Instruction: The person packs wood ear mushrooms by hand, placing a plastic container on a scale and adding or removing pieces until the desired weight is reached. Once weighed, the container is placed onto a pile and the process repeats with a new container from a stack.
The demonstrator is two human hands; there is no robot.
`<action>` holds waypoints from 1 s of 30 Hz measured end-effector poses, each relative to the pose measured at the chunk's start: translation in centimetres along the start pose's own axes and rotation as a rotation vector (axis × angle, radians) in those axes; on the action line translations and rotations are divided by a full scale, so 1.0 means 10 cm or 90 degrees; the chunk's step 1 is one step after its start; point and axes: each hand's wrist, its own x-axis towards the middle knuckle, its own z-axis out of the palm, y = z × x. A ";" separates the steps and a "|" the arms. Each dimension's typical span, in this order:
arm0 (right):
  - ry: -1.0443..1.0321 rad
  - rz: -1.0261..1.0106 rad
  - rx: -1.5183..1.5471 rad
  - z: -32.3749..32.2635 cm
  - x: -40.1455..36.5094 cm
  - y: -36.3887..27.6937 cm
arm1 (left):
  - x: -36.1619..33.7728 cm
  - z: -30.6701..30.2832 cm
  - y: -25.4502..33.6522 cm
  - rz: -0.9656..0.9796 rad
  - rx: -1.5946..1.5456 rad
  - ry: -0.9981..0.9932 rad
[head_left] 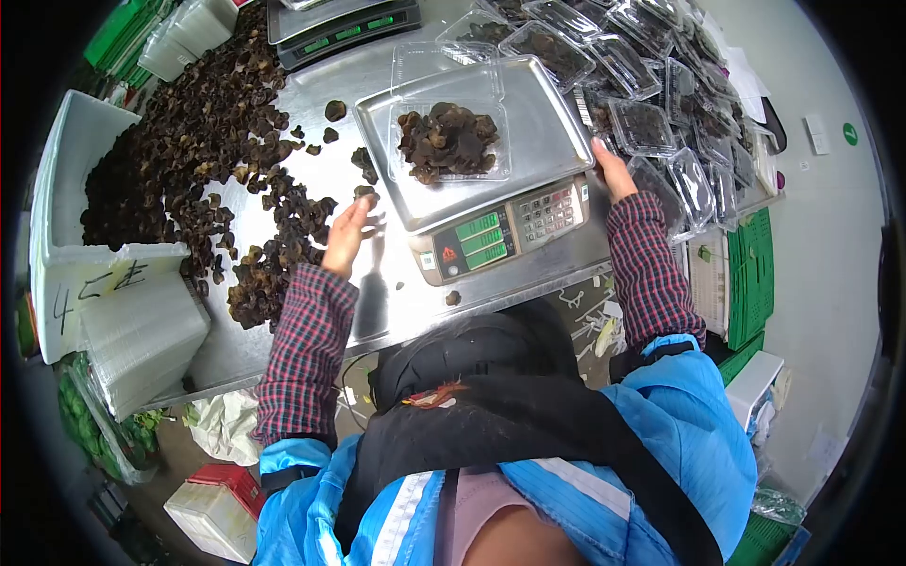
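Note:
My left hand (349, 236) is over the metal table (321, 94), left of the scale (505, 231), with its fingers apart. A small dark fungus piece (367, 196) is at its fingertips; no grip on it is visible. My right hand (615, 174) touches the right edge of the scale's metal pan (545, 113), fingers extended along the rim. On the pan rests an open clear plastic box (505, 156) with its lid (444, 68) folded back. Dark brown fungus (448, 140) is heaped in the box. Green digits are lit on the scale's display.
Loose fungus (203, 141) spreads across the table's left side from a tipped white foam box (71, 203). Stacked clear trays (146, 330) stand at the front left. Filled clear boxes (642, 127) are piled at the right. Another scale (349, 36) is at the back.

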 end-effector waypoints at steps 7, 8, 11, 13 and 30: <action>0.005 -0.004 0.176 0.44 -0.34 -0.17 | 0.09 0.10 -0.10 -0.011 -0.083 -0.018; 0.006 -0.006 0.176 0.46 -0.23 -0.10 | 0.09 0.05 -0.10 -0.008 -0.083 -0.030; -0.043 0.000 0.229 0.68 -0.29 -0.18 | 0.05 -0.08 -0.12 0.000 -0.085 -0.010; -0.046 -0.016 0.228 0.78 -0.25 -0.19 | 0.08 -0.20 -0.15 -0.005 -0.101 0.009; 0.143 -0.112 0.090 0.37 -1.04 -0.25 | -0.43 -0.84 0.27 0.150 0.059 0.161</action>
